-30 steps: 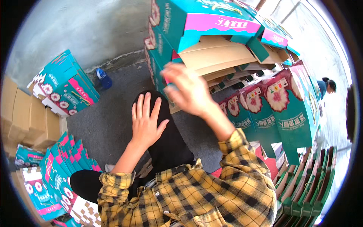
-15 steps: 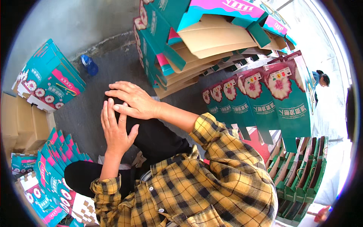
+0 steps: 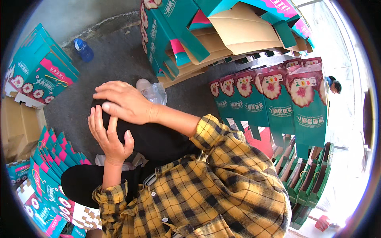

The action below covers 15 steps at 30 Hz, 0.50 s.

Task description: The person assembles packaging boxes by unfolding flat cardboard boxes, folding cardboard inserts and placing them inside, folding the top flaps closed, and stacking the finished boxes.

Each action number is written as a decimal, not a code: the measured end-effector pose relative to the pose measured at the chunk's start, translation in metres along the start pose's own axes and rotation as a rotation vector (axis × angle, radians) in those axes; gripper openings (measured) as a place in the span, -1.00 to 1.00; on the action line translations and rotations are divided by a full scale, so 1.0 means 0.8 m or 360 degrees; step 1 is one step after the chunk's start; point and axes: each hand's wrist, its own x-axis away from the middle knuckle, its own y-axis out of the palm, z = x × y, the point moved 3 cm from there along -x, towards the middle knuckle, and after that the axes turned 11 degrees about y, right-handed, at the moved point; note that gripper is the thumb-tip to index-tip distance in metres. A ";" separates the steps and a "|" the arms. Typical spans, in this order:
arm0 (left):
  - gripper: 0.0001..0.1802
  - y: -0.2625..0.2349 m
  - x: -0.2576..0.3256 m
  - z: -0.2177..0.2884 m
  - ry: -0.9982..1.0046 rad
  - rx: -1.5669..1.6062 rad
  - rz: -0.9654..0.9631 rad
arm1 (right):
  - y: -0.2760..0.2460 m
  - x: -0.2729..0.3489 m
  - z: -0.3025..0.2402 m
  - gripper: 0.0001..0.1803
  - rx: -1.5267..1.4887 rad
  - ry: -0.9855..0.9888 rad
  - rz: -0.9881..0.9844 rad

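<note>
Over the bent knee of the black trousers (image 3: 158, 137), left of the middle of my head view, I have both bare hands. My left hand (image 3: 112, 139) points its fingers up along the side of the knee, thumb held apart; my right hand (image 3: 126, 102) lies across the top, palm down, its thumb close by the left fingertips. On each side the grip is wide and empty, fingers extended and slightly parted.

Just beyond my right wrist I see a crumpled clear plastic bag (image 3: 156, 93) on the dark grey floor (image 3: 73, 113). Farther off, a blue bottle (image 3: 83, 50) stands near the concrete wall (image 3: 89, 20). Ahead of me rises a stack of teal cartons (image 3: 176, 27), brown flaps hanging loose at the near end. To my right runs a row of teal-and-maroon cartons (image 3: 274, 104), with green open-topped cartons (image 3: 307, 178) below. At my left I have flat teal cartons (image 3: 39, 65) leaning upright, brown cardboard boxes (image 3: 24, 129) and a fanned batch of folded cartons (image 3: 53, 158). A co-worker's head (image 3: 335, 86) shows at the far right.
</note>
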 end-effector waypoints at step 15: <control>-0.50 0.007 -0.022 0.002 -0.0074 0.0047 -0.0278 | 0.021 -0.058 0.310 -0.58 0.1305 0.1252 -0.0416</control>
